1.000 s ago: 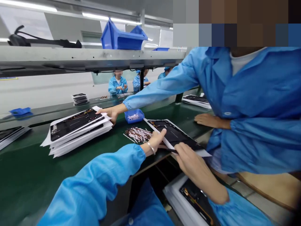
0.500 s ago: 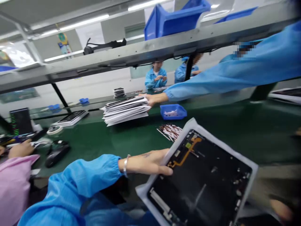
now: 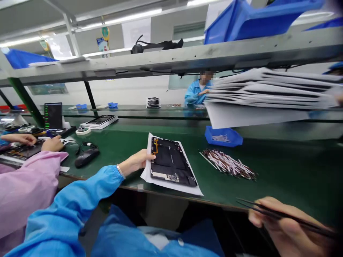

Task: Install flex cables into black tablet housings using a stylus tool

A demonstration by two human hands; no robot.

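Black opened tablet chassis (image 3: pixel 171 162) lies on a white foam sheet (image 3: pixel 150 175) near the green bench (image 3: pixel 281 171) front edge. The left hand (image 3: pixel 136 161) pinches the sheet's left edge, thumb on top. The right hand (image 3: pixel 281 228), off the front edge, has its fingers closed round thin black tweezers (image 3: pixel 278 214).

the right hand (image 3: pixel 286 226) is cut off by the near and right edges, so only part of its grip on the tweezers (image 3: pixel 278 213) is seen, and the tweezers' rear end is lost near the right edge. the fingers of the left hand (image 3: pixel 135 161) are hidden under the white sheet (image 3: pixel 171 185). the raised stack of sheets (image 3: pixel 268 92) is blurred and cut by the right edge. the contents of the blue tray (image 3: pixel 223 137) are too small to be told.
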